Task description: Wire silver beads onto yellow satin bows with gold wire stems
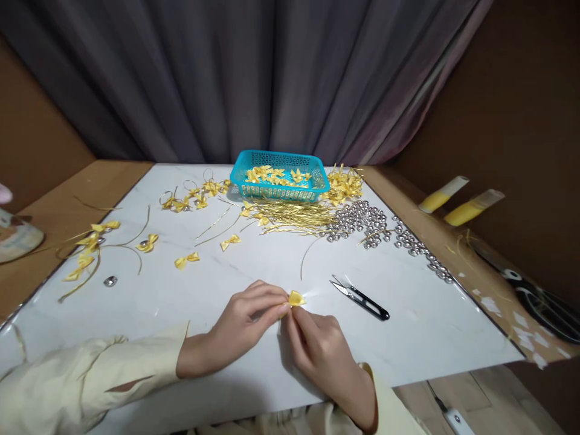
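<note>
Near the front middle of the white table, a small yellow ribbon bow (296,298) is pinched between my two hands. My left hand (247,317) is closed on the bow's left side, thumb against fingers. From below and to the right, my right hand (319,347) grips the same bow with its fingertips. Part of the bow is hidden by my fingers. Black-handled thread snips (360,299) lie to the right of my hands. Loose yellow bows (186,260) are scattered farther back on the left, with a single silver bead (110,281) near them.
A blue basket (280,158) holding yellow bows stands at the back. Before it lie gold wires (294,216) and a pile of silver beads (362,217). More bows (344,184) are heaped beside it. Large black scissors (539,302) and two yellow tubes (473,206) rest at the right edge.
</note>
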`<action>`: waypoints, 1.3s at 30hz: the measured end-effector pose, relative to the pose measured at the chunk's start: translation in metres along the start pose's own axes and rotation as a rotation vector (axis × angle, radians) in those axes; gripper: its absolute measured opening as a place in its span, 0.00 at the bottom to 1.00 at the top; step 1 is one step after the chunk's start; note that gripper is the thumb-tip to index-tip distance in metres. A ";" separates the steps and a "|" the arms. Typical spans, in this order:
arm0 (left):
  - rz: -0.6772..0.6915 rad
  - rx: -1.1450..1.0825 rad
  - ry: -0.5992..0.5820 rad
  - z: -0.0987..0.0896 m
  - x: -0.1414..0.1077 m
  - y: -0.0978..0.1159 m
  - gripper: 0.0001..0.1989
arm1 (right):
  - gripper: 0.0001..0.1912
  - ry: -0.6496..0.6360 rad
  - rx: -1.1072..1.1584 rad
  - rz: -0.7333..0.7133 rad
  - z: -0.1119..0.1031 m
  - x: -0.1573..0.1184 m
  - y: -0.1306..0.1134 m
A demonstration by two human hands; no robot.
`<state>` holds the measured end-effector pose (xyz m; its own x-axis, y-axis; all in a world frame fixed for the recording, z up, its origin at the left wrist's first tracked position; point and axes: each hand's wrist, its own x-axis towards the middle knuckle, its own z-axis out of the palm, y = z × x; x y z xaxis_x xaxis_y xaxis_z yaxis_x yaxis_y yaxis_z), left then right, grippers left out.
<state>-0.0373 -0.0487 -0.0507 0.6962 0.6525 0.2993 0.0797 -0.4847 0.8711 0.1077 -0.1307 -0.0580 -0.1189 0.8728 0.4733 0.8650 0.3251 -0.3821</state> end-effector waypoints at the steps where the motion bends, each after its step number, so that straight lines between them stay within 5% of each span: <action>1: 0.025 0.009 -0.006 0.000 0.000 0.000 0.07 | 0.15 -0.002 0.016 0.001 0.000 0.000 0.000; 11: 0.153 0.097 -0.050 -0.003 0.001 0.001 0.08 | 0.13 -0.072 0.217 0.163 -0.003 -0.001 0.000; 25: -0.168 -0.107 -0.107 -0.003 0.002 0.003 0.09 | 0.11 -0.101 0.342 0.128 -0.008 0.001 0.002; 31: -0.329 -0.170 -0.251 -0.008 0.007 0.010 0.11 | 0.07 0.187 0.309 0.155 -0.025 0.011 0.009; 35: -0.267 -0.244 -0.448 -0.009 0.005 0.015 0.10 | 0.14 0.001 0.610 0.265 -0.028 0.015 0.012; 39: -0.244 -0.245 -0.513 -0.007 0.002 0.016 0.10 | 0.12 -0.206 0.877 0.339 -0.026 0.014 0.004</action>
<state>-0.0399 -0.0512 -0.0331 0.9376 0.3351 -0.0926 0.1565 -0.1690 0.9731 0.1226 -0.1261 -0.0321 -0.0851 0.9901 0.1118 0.2067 0.1273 -0.9701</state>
